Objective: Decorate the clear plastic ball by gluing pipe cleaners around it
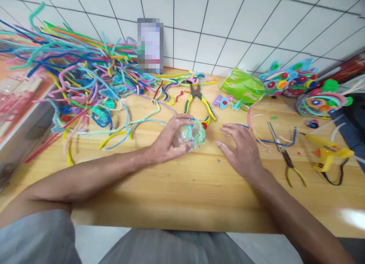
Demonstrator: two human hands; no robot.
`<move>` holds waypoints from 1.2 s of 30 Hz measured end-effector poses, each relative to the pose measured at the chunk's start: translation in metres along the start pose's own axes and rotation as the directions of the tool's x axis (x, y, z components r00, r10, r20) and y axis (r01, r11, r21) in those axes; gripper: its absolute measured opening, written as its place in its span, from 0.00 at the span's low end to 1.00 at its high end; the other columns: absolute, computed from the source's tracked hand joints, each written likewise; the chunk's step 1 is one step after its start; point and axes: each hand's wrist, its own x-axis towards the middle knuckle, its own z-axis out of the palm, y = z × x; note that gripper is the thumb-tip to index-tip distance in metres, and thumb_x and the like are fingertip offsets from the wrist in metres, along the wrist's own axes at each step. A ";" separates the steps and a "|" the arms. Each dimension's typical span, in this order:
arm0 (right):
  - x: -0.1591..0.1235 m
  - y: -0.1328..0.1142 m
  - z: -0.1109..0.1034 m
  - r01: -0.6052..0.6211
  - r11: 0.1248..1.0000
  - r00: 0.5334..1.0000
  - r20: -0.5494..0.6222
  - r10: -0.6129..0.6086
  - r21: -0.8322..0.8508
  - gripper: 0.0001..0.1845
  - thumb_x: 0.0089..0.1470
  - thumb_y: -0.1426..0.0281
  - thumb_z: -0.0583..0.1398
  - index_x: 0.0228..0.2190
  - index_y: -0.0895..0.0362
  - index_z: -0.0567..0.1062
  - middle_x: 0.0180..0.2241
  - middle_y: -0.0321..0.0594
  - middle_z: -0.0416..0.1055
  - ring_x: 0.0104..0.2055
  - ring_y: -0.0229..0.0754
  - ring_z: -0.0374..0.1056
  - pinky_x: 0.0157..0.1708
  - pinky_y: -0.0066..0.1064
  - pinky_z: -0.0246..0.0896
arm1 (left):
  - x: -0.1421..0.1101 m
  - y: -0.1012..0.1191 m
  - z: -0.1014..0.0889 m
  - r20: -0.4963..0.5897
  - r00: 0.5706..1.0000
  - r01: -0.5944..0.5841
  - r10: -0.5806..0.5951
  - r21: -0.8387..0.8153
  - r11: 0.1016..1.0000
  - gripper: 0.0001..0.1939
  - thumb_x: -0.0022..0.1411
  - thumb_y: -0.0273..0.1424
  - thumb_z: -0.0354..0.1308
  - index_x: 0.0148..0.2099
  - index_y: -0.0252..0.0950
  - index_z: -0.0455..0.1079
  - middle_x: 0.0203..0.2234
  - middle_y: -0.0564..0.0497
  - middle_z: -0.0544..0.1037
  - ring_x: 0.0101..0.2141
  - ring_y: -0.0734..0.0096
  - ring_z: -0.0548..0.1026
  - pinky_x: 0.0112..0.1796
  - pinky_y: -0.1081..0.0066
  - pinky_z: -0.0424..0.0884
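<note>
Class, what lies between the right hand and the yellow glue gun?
Between the right hand and the glue gun lie bent pipe cleaners, a slim silver tool and yellow-handled pliers, as the head view shows.

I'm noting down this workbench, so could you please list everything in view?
Pipe cleaners: many, multicoloured, left and back
Blurred-out item: one, against wall
Pliers: two; green-yellow grips centre, yellow grips right
Green packet: one, back
Small coiled shapes: several, multicoloured, beside packet
Decorated crafts: about three, multicoloured, back right
Slim tool: one, silver, right
Glue gun: one, yellow, right
Wrapped packs: several, red-white, far left
Table: one, wooden, beneath
Clear rounded piece: one, colour-flecked, left hand
Hands: two, bare; right free
</note>
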 end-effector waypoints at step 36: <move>-0.024 -0.013 0.036 -0.004 0.990 0.997 0.072 -0.006 0.141 0.36 0.65 0.64 0.66 0.69 0.49 0.62 0.61 0.55 0.74 0.63 0.59 0.73 0.59 0.59 0.75 | -0.003 0.008 0.003 -0.006 1.000 0.023 -0.023 -0.038 0.999 0.23 0.70 0.29 0.63 0.63 0.42 0.62 0.64 0.36 0.70 0.66 0.48 0.71 0.62 0.45 0.75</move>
